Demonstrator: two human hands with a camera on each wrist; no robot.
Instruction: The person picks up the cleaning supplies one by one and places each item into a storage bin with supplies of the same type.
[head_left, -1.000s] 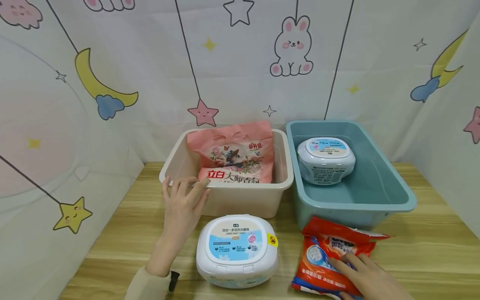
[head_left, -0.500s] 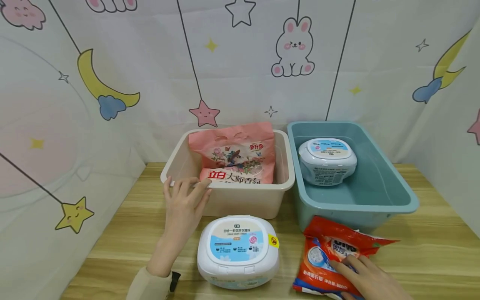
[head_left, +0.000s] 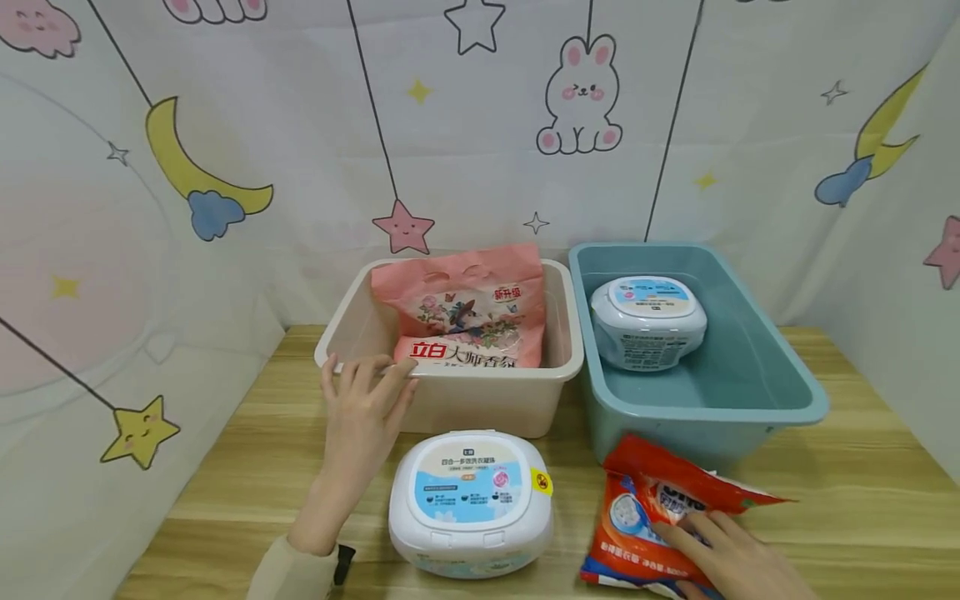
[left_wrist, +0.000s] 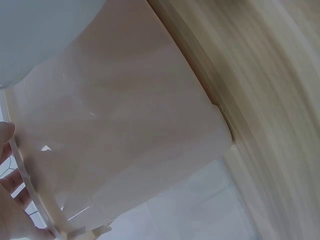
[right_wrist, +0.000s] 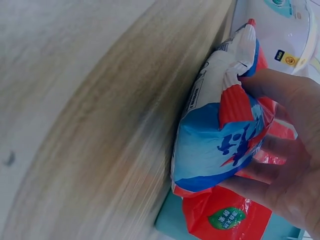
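Observation:
My left hand [head_left: 362,417] grips the front rim of a beige plastic bin [head_left: 487,406] near its left corner; in the left wrist view its fingers [left_wrist: 11,180] lie over that rim. A pink laundry detergent bag [head_left: 468,304] leans inside this bin. At the front right, my right hand [head_left: 731,554] holds a red and blue bag of washing powder [head_left: 630,546] lying before the teal bin. The right wrist view has the thumb pressed into one end of the bag and the other fingers spread over its side.
A white lidded tub of laundry capsules [head_left: 471,500] stands on the wooden table [head_left: 225,500] between the hands. Another such tub [head_left: 648,325] sits in the left part of the teal bin [head_left: 712,414]. A patterned cloth [head_left: 465,125] hangs behind.
Both hands keep their places on the bin rim and the washing powder bag. The view shifts slightly; the top flap of the red bag tilts a little.

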